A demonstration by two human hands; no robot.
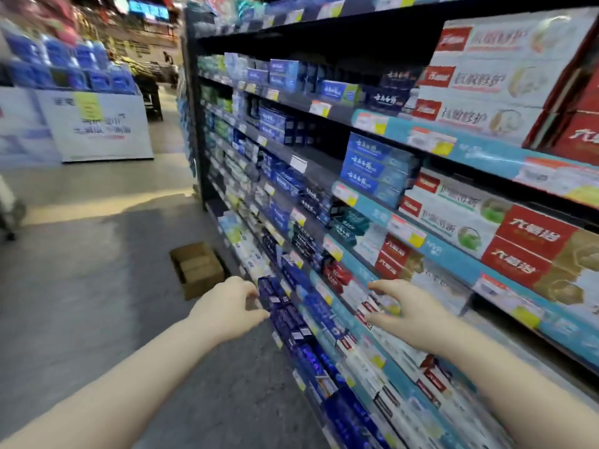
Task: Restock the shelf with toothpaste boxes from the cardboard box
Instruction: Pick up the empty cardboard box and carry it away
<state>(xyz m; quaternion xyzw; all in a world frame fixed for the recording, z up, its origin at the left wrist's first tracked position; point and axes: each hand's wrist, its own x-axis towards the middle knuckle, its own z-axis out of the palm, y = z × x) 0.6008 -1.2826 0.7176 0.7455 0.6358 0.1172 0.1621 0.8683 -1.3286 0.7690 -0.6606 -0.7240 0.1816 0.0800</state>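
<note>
Fingers (251,294) of the left hand (227,311) are curled against the end of a dark blue toothpaste box (275,298) on a low shelf (350,322) — whether they clamp it cannot be told. Fingers (384,286) of the right hand (410,314) are spread apart, hovering over the red-and-white boxes (363,311) just beyond them. The blue box's long axis runs along the shelf edge. Past the left fingers, on the floor (97,286), stands the open cardboard box (197,268) — its contents unclear. Box lettering is blurred; yellow price tags (351,199) line the shelf rails.
</note>
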